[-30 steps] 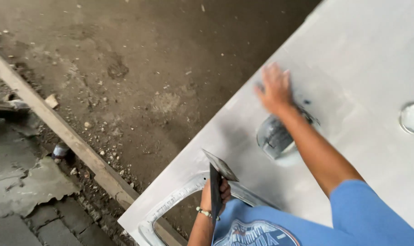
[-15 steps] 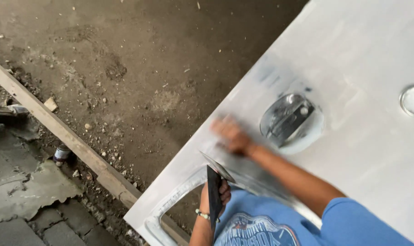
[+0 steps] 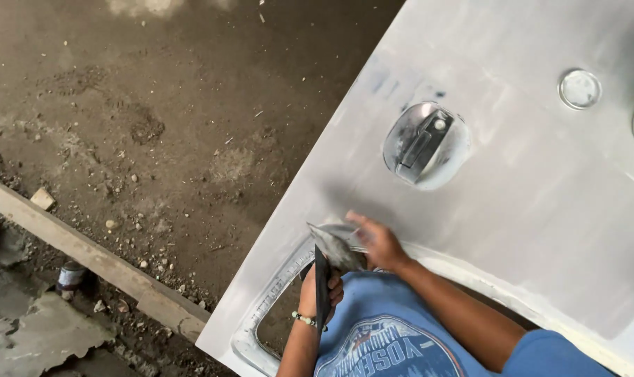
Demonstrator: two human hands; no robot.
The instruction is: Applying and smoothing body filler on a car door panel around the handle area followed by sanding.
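The left hand (image 3: 320, 290) is clenched on a dark scraper (image 3: 322, 290); the right hand (image 3: 379, 244), just right, fingers grasping a putty blade (image 3: 334, 246) on the grey panel (image 3: 526, 188).

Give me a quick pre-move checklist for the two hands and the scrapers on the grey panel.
1. Left hand grips the dark-handled scraper: ok, fingers wrapped round the handle.
2. Right hand has the flat metal blade: ok, fingers on it at the panel edge.
3. Blade clean: cannot tell, grey smear shows on it.
4. Grey panel surface bare next to the hands: ok.
5. Recessed metal handle apart from both hands: ok, it lies further up the panel.
6. Round clear disc out of the way: ok, far corner.
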